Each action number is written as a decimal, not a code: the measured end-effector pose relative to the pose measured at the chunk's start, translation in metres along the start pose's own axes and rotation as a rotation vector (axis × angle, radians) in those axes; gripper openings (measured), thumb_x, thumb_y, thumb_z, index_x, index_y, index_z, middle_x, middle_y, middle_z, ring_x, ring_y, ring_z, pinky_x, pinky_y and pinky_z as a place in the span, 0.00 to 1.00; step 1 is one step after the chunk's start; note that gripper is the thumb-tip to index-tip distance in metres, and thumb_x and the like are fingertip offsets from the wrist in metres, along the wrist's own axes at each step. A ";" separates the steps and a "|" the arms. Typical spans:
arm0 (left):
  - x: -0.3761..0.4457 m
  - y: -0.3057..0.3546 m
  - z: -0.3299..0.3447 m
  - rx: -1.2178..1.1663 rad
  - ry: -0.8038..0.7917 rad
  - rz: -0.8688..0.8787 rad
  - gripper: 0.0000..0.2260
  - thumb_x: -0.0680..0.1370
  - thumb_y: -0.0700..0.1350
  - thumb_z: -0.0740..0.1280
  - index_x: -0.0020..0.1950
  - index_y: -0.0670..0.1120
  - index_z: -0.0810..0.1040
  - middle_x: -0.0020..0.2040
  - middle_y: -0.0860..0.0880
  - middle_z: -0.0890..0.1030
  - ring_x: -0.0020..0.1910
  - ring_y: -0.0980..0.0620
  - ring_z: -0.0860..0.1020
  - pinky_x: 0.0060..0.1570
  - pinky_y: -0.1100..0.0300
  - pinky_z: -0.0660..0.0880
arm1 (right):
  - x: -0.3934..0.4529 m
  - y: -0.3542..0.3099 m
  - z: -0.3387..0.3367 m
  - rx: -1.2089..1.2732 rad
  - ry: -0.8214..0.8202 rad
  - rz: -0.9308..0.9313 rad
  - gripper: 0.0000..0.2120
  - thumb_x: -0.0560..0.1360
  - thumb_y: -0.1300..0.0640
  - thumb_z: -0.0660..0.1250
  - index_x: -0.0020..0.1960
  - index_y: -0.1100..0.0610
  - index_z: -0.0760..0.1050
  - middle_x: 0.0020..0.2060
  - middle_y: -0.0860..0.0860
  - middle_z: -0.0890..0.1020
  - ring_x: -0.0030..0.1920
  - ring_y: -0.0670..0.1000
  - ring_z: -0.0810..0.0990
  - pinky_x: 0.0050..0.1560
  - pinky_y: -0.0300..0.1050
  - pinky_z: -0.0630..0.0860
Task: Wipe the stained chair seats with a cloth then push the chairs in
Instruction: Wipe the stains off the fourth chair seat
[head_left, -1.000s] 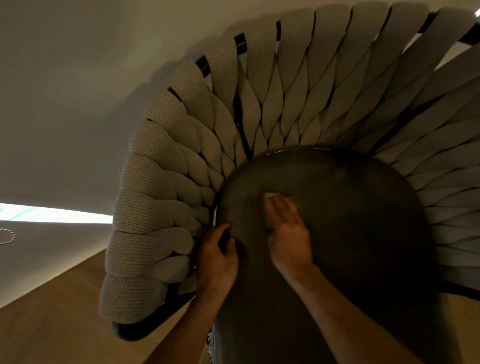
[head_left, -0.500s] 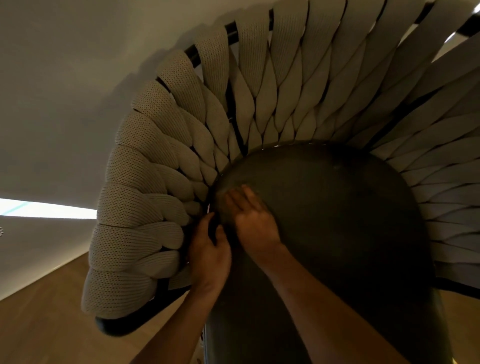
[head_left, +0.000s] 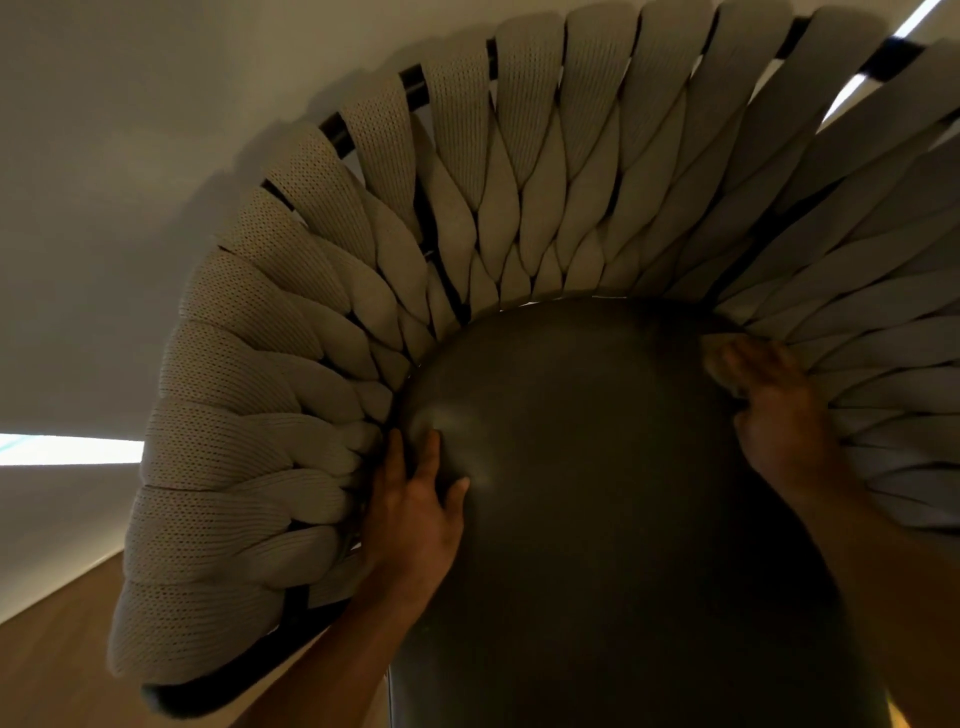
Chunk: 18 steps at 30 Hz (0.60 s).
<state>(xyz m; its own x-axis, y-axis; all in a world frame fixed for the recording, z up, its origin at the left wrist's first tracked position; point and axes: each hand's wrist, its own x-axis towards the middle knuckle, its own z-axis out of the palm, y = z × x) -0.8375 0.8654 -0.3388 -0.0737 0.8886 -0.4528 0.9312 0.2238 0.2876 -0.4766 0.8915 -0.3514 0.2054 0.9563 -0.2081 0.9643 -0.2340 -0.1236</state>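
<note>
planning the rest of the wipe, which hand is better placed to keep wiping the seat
Right. The right hand lies on the cloth at the seat's far right edge, beside the woven backrest. The left hand only rests on the left edge, clothless.

Pale wall (head_left: 130, 156); wooden floor (head_left: 47, 675) below

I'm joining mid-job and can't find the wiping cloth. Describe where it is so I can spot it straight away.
Start at the dark, smooth, rounded chair seat ringed by the beige woven-strap backrest. Follow the seat's far right edge, where it meets the straps, to the right hand. The small pale cloth lies under its fingers, blurred, lighter than the dark seat and the only loose thing there.
</note>
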 end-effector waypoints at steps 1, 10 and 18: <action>0.000 0.000 0.000 0.006 0.000 0.008 0.29 0.79 0.61 0.58 0.78 0.57 0.54 0.79 0.45 0.48 0.77 0.42 0.52 0.72 0.47 0.61 | 0.001 0.006 -0.003 0.039 0.037 0.040 0.37 0.63 0.75 0.70 0.70 0.62 0.68 0.68 0.62 0.70 0.69 0.65 0.66 0.69 0.57 0.64; 0.002 -0.004 -0.002 0.057 0.024 0.069 0.29 0.79 0.62 0.57 0.78 0.55 0.56 0.79 0.43 0.54 0.75 0.41 0.59 0.69 0.50 0.64 | -0.001 -0.080 0.000 0.185 0.080 0.150 0.32 0.72 0.69 0.64 0.74 0.56 0.62 0.73 0.57 0.64 0.73 0.60 0.59 0.71 0.55 0.61; 0.002 -0.010 0.002 -0.036 0.044 0.086 0.31 0.75 0.65 0.54 0.73 0.50 0.68 0.74 0.38 0.65 0.68 0.36 0.69 0.62 0.47 0.71 | -0.017 -0.223 0.034 0.331 -0.049 -0.319 0.35 0.64 0.65 0.69 0.70 0.62 0.68 0.67 0.59 0.73 0.68 0.63 0.69 0.70 0.58 0.63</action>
<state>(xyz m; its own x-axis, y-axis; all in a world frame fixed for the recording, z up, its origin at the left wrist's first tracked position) -0.8466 0.8644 -0.3441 -0.0107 0.9216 -0.3881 0.9216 0.1597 0.3539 -0.7007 0.9212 -0.3533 -0.1090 0.9820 -0.1543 0.8711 0.0196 -0.4908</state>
